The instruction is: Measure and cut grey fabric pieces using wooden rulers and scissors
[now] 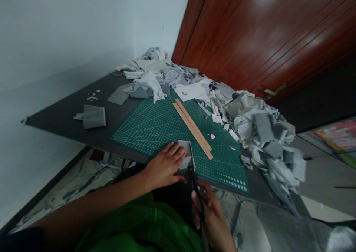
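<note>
Near the table's front edge, a small grey piece of fabric [185, 162] lies on the green cutting mat [150, 120]. My left hand [166, 165] rests flat on its left side, fingers stretched over it. In my right hand [209, 209] is a pair of dark scissors [197, 194], with my fingers wrapped round the handles. The scissor blades reach up to the fabric's right edge, at its lower corner. Two wooden rulers [193, 129] lie side by side on the mat, just beyond the fabric. A pink chip [213, 136], perhaps tailor's chalk, lies right of them.
Heaps of grey and white fabric scraps cover the table's back [151, 72] and right side [258, 129]. A white sheet [191, 92] lies at the mat's far edge. On the left is a folded grey fabric stack [94, 116]. A wall and a wooden door [250, 33] stand behind.
</note>
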{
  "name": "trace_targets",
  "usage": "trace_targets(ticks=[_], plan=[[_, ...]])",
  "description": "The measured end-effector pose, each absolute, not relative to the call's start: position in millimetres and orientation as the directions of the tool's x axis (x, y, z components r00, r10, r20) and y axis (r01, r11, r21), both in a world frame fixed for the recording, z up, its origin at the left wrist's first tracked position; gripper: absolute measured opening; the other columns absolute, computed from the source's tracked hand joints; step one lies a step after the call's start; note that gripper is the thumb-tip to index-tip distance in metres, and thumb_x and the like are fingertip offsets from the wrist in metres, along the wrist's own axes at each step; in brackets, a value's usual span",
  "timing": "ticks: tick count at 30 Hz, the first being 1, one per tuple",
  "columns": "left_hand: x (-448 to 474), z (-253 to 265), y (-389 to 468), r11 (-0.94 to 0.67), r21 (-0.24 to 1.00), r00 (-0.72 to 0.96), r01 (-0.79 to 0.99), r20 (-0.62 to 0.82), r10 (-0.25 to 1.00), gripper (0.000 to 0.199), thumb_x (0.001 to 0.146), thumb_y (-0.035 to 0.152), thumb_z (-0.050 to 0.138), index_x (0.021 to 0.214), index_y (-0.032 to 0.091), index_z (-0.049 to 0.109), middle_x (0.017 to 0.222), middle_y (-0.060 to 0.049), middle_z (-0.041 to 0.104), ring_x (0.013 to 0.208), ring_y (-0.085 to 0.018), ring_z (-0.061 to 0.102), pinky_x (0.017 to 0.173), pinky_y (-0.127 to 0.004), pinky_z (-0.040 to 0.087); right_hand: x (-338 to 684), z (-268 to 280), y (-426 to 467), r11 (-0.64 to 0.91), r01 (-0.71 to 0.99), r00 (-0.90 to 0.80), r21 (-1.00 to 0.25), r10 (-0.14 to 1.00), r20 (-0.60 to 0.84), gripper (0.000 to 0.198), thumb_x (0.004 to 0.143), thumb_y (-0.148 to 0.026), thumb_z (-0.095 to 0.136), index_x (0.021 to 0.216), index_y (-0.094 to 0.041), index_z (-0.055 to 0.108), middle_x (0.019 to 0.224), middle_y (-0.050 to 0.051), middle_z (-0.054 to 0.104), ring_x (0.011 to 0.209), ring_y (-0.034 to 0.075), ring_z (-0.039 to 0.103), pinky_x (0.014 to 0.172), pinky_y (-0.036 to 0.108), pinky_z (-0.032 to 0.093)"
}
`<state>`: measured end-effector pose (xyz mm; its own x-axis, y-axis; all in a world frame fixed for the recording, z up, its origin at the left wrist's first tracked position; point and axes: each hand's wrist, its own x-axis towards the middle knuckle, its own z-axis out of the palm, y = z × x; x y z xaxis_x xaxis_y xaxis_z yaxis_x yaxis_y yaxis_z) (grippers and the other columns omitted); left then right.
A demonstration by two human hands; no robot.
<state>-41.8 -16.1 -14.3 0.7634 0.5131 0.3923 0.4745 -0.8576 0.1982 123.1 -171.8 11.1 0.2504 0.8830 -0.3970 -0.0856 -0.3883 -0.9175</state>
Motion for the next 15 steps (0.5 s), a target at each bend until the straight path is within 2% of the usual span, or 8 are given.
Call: trace_targets(ticks=[6,15], plan=[[-42.0,-14.7,-16.1,-0.862,0.194,0.763,0.468,0.404,0.505,0.086,0.085,0.076,0.060,0.141,0.011,0.054,0.144,-0.017,0.058,0.144,-0.036,0.042,0.124,-0.050,0.023,130.1,10.8,-168.6,-0.392,-0.129,0.238,-0.911,0.880,-0.412,0.060,0.080,-0.066,0.075,0.117,-0.022,0.056,0.060,-0.011,0.045,0.036,0.005,0.036,0.032,0.016,0.029],[-42.1,-16.8,-16.6,-0.858,0.217,0.756,0.466,0.407,0.513,0.084,0.085,0.071,0.065,0.144,0.012,0.051,0.146,-0.017,0.057,0.146,-0.036,0.040,0.124,-0.051,0.024,126.8,15.5,-155.5,-0.366,-0.038,0.213,-0.930,0.906,-0.365,0.057,0.082,-0.065,0.074,0.115,-0.022,0.055,0.066,-0.009,0.053,0.037,0.004,0.036,0.033,0.015,0.030]])
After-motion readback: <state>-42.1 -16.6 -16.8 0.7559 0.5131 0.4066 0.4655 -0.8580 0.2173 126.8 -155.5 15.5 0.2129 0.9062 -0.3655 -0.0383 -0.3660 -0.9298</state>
